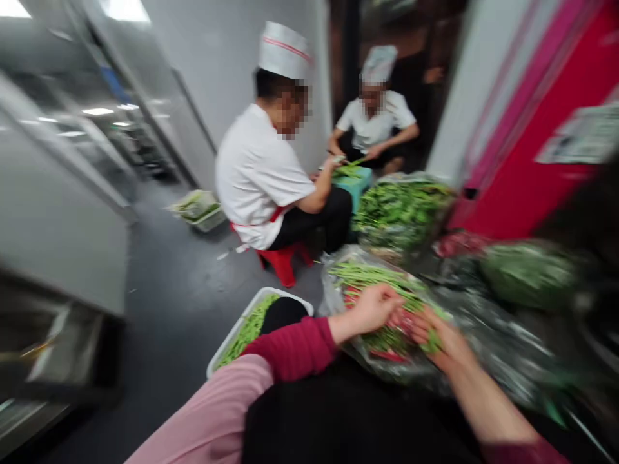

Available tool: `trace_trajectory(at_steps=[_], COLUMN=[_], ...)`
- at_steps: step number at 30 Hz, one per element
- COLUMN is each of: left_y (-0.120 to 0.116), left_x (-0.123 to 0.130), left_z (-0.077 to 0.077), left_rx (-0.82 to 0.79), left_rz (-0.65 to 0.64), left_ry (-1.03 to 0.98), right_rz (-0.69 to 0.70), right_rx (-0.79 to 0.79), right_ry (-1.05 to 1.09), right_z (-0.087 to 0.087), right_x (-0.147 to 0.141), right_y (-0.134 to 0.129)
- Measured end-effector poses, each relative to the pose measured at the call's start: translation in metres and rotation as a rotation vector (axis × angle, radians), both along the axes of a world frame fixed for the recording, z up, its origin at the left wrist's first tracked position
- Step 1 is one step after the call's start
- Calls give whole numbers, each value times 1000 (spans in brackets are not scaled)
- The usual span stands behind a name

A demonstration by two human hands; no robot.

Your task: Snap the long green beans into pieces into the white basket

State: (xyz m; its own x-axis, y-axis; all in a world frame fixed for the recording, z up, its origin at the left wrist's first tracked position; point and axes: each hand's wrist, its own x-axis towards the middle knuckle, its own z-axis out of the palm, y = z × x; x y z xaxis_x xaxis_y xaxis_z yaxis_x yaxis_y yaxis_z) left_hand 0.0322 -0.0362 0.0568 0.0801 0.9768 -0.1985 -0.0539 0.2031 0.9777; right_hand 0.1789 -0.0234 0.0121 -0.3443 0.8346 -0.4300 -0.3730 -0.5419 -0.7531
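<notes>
Green stalks lie in an open clear plastic bag in front of me, with some red wrapping among them. Over the bag, my left hand has its fingers curled together; whatever they pinch is too blurred to make out. My right hand is just to its right, its fingers bent around some green leafy stalks. The fingertips of both hands are close to each other. A white tub of cut green pieces stands left of the bag, partly hidden by my knee and sleeve.
A person in white sits on a red stool ahead. Another person crouches behind a teal container. Leafy greens fill a bag beyond mine. More bagged greens lie right; a small basket stands on the floor.
</notes>
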Motion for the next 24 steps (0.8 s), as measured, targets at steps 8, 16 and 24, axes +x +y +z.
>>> trace_trajectory(at_steps=[8,16,24], left_y=[9,2,56], left_x=[4,-24,-48], left_z=[-13,-47,-76], left_rx=[89,500,194], left_rz=[-140,-656,-551], left_ry=[289,1165,1503], right_rz=[-168,190,-103], right_rx=[-155,-126,-89], right_ry=[47,-135,-22], right_z=[7,-10,-19], right_x=[-1,-9,20], right_y=[19,4,37])
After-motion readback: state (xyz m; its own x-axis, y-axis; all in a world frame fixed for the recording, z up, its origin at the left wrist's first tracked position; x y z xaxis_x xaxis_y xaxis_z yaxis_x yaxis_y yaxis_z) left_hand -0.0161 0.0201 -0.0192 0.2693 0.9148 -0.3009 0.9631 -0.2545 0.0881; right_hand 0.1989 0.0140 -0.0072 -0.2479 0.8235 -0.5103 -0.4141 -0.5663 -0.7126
